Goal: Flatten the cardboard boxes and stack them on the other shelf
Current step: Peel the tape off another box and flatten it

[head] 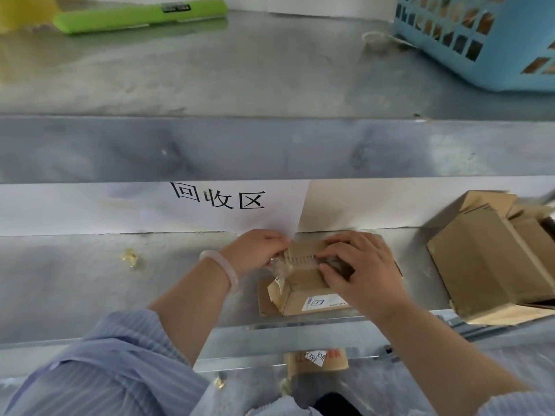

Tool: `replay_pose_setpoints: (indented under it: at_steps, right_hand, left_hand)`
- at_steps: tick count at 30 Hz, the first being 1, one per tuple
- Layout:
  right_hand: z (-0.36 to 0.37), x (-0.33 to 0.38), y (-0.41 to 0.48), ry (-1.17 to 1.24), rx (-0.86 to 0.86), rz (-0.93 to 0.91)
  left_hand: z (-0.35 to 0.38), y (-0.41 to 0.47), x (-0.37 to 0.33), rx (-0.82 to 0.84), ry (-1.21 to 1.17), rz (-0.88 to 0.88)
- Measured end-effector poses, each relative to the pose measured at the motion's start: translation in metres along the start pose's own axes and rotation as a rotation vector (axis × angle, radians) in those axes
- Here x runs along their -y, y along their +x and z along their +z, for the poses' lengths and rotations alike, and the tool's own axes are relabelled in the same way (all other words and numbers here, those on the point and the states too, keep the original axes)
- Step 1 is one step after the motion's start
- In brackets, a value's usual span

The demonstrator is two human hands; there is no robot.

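A small cardboard box (303,291) with a printed label stands on the middle metal shelf (105,280), one flap torn open at its left. My left hand (258,250) pinches a strip of clear tape at the box's top left edge. My right hand (360,271) grips the top right of the same box, fingers curled over it. A larger open cardboard box (483,262) lies on its side to the right on the same shelf, with more cardboard behind it.
A white paper sign (219,202) with black characters hangs on the shelf's back wall. The upper shelf holds a green flat tool (141,16) and a blue plastic basket (480,34). A labelled cardboard piece (315,360) shows on the shelf below.
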State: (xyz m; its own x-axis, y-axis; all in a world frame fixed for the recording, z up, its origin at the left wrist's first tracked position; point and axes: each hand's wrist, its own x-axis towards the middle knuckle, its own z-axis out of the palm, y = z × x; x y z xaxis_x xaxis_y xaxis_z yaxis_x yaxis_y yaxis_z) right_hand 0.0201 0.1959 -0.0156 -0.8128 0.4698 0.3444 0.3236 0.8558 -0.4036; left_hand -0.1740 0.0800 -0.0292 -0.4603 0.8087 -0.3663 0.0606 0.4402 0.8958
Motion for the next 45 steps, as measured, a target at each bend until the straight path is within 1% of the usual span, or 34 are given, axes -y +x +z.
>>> replay_pose_setpoints:
  at_steps: [1,3,6,7,9,11,13,15,19,21,23,25,26,27,28,29,30,32,34,36,38,39,42,43,45]
  right_hand:
    - [-0.001,0.001,-0.001,0.002,0.004,-0.003]
    - [-0.002,0.001,-0.002,0.01,0.006,-0.011]
    - [-0.002,0.0,-0.002,0.021,0.015,-0.02]
    - [-0.002,0.0,-0.002,0.022,0.019,-0.022]
    - [-0.003,0.0,-0.001,0.019,0.021,-0.024]
    - [-0.004,0.0,0.0,0.007,0.037,-0.022]
    - [-0.004,0.0,0.001,-0.014,0.065,-0.025]
    - [-0.005,-0.001,0.002,-0.023,0.084,-0.023]
    - [-0.003,-0.002,0.002,-0.024,0.092,-0.01]
    - [-0.001,-0.003,0.003,-0.016,0.075,-0.013]
    - [0.001,-0.005,0.003,-0.013,0.061,-0.016]
    - [0.002,-0.006,0.003,-0.01,0.05,-0.014]
    - [0.003,-0.006,0.002,-0.01,0.046,-0.013]
    - [0.004,-0.006,0.002,-0.011,0.041,-0.014]
    - [0.004,-0.006,0.002,-0.013,0.038,-0.017]
    - [0.005,-0.006,0.002,-0.016,0.039,-0.02]
    - [0.004,-0.006,0.002,-0.02,0.045,-0.022]
    - [0.004,-0.006,0.002,-0.025,0.055,-0.021]
    - [0.003,-0.005,0.002,-0.032,0.064,-0.017]
    - [0.002,-0.005,0.002,-0.033,0.07,-0.011]
    - [0.001,-0.004,0.002,-0.033,0.07,-0.01]
    - [0.001,-0.003,0.002,-0.035,0.07,-0.009]
    - [0.001,-0.002,0.002,-0.042,0.055,-0.009]
    - [0.002,-0.002,0.001,-0.042,0.048,-0.01]
    - [0.003,-0.002,0.001,-0.039,0.034,-0.014]
  left_hand:
    - [-0.001,0.002,-0.001,-0.009,0.039,0.014]
    - [-0.002,0.005,0.0,-0.002,0.007,0.0]
    - [-0.003,0.009,0.007,0.032,-0.215,-0.09]
    - [-0.004,0.009,0.01,0.05,-0.25,-0.1]
    - [-0.006,0.01,0.012,0.091,-0.257,-0.098]
    - [-0.009,0.01,0.011,0.105,-0.198,-0.081]
    - [-0.008,0.009,0.005,0.079,-0.06,-0.032]
    - [-0.006,0.007,-0.001,0.026,0.028,0.029]
    - [-0.014,-0.011,-0.011,-0.155,0.049,0.161]
    - [-0.02,-0.025,-0.014,-0.169,0.036,0.21]
    - [-0.02,-0.039,-0.014,-0.084,-0.091,0.197]
    - [-0.016,-0.049,-0.01,0.01,-0.384,0.139]
    - [-0.013,-0.052,-0.007,0.03,-0.543,0.108]
    - [-0.011,-0.052,-0.003,0.016,-0.653,0.082]
    - [-0.008,-0.052,0.0,-0.03,-0.713,0.056]
    - [-0.005,-0.05,0.004,-0.11,-0.694,0.04]
    - [-0.002,-0.048,0.008,-0.208,-0.607,0.036]
    - [0.003,-0.043,0.016,-0.388,-0.308,0.076]
    - [0.006,-0.044,0.022,-0.468,0.036,0.185]
    - [0.01,-0.049,0.02,-0.477,0.282,0.327]
    - [0.013,-0.056,0.018,-0.459,0.339,0.398]
    - [0.015,-0.059,0.018,-0.441,0.331,0.389]
    - [0.017,-0.064,0.023,-0.35,0.171,0.286]
    - [0.017,-0.066,0.023,-0.321,0.157,0.272]
    - [0.019,-0.07,0.022,-0.313,0.246,0.293]
